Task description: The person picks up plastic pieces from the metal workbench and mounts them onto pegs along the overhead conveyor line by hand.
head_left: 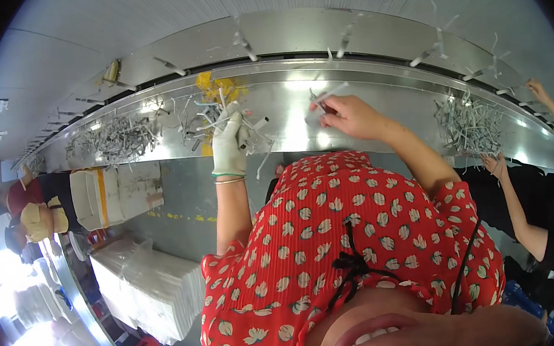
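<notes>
My left hand, in a white glove, is closed around a loose bunch of thin white-and-grey strip-like pieces that stick out on several sides. It is over the metal worktop, beside a small scatter of similar pieces and a patch of yellow material. To the right, my bare right hand pinches one slim white-and-grey piece above the worktop. The fingertips are slightly blurred, and the exact kind of these pieces cannot be made out.
Pieces lie in heaps on the metal worktop, one at left and one at right. Single pieces rest along the conveyor strip beyond. A co-worker's hand is by the right heap. White boxes stand at lower left.
</notes>
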`<action>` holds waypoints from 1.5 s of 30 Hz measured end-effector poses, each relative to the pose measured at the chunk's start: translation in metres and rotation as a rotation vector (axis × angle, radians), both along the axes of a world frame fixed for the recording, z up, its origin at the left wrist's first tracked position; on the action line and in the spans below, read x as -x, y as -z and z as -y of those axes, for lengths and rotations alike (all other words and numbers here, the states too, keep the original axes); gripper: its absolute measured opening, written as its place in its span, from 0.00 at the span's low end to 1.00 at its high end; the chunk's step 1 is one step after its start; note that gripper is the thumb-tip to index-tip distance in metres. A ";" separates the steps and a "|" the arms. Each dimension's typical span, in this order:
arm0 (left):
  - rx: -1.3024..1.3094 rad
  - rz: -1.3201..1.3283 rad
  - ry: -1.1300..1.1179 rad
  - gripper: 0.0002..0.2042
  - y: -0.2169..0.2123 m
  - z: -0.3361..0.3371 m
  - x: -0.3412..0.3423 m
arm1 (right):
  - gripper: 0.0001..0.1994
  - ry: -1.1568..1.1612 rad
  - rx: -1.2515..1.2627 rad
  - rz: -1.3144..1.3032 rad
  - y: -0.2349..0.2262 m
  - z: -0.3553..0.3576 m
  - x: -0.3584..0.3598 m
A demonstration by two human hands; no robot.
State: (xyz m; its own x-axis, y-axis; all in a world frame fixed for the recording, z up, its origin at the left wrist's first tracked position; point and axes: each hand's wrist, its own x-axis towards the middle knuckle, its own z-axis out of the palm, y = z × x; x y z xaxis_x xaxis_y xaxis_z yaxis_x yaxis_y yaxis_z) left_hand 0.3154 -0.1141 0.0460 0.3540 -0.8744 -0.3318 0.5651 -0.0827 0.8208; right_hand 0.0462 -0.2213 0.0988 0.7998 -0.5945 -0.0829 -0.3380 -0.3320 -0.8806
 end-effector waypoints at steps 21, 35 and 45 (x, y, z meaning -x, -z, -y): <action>-0.012 -0.001 0.062 0.12 0.028 -0.021 0.028 | 0.08 0.010 0.718 -0.328 0.025 0.207 -0.121; -0.039 0.026 0.344 0.15 0.000 0.026 0.086 | 0.08 0.035 0.737 -0.642 0.005 0.187 0.012; 0.052 0.133 0.429 0.12 -0.008 0.034 0.107 | 0.14 0.134 -0.165 0.222 0.045 0.020 0.024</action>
State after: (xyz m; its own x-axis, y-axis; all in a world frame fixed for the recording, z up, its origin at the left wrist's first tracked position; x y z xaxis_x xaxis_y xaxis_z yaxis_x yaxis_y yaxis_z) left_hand 0.2088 -0.1477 0.0542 -0.0078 -0.9657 -0.2594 0.3785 -0.2430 0.8932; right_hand 0.0218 -0.2409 0.0540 0.7246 -0.6889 -0.0186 -0.1622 -0.1442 -0.9762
